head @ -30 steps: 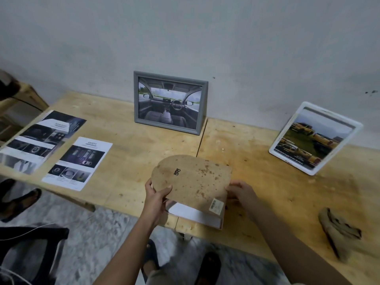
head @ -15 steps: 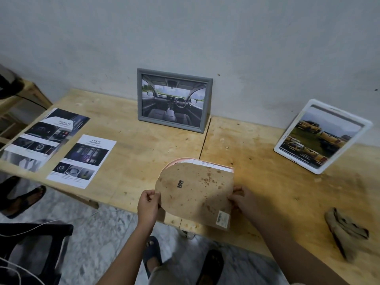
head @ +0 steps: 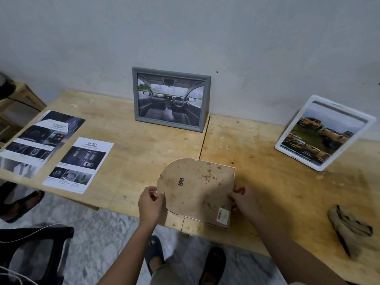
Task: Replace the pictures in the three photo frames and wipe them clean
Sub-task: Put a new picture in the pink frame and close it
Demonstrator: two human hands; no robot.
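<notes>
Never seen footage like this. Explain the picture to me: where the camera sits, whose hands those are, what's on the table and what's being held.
There is no machine here. A person works with bare hands, and the single camera sits on their head, looking forward and down. The left hand and the right hand each have a grip on a side edge of a brown-backed frame. It is seen from behind, with spots and a barcode sticker. On the wooden table, a grey frame with a car-interior picture stands by the wall. A white frame showing yellow trucks stands tilted to the right. A dark brochure and a SAFETY sheet lie at the left, and a crumpled cloth lies at the right.
</notes>
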